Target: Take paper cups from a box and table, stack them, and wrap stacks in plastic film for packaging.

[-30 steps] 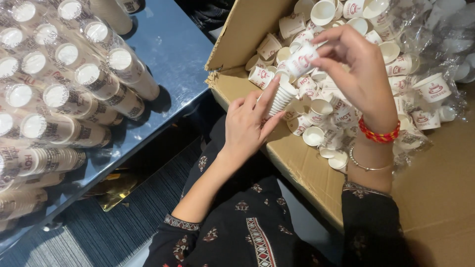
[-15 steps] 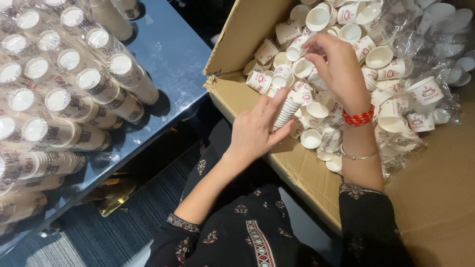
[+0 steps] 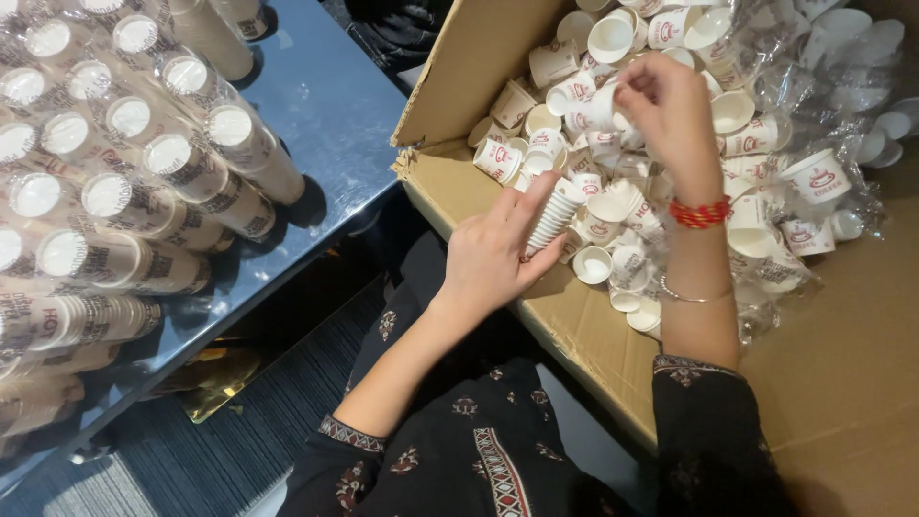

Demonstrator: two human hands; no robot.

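The left hand gripped a stack of cups while the right hand pinched one cup in the box, and it looked ready to go onto the stack.

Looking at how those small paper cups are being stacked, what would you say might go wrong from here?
1. The stack of cups in the left hand leans sideways, gripped only low down; its upper cups may slide off.
2. The right hand works among loose cups and crinkled plastic wrap, so a cup could get crushed.
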